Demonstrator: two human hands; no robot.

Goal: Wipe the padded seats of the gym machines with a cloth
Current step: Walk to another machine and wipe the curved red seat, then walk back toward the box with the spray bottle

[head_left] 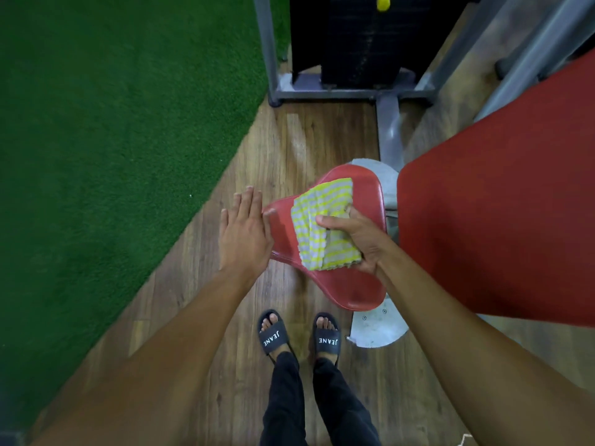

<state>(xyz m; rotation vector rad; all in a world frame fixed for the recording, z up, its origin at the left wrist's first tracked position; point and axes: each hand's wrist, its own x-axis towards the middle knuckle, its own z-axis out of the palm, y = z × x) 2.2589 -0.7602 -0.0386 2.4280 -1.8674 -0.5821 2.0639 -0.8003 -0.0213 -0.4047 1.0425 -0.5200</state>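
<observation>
While right hand (357, 239) grips striped cloth (325, 226) on red seat (360, 194), left hand (244, 233) flat-open, wood floor (296, 143), green turf (112, 107)

Gym floor, half turf and half wood, under even indoor light.

A dark green artificial turf mat (106, 123) covered the left side, its edge running diagonally against the brown wood-plank floor (289, 149). At the top stood a grey painted metal machine frame (325, 93) around a black weight stack (354, 37), with a small yellow knob (383, 2) near the top edge. A round grey metal base plate (376, 329) sat on the planks.
</observation>
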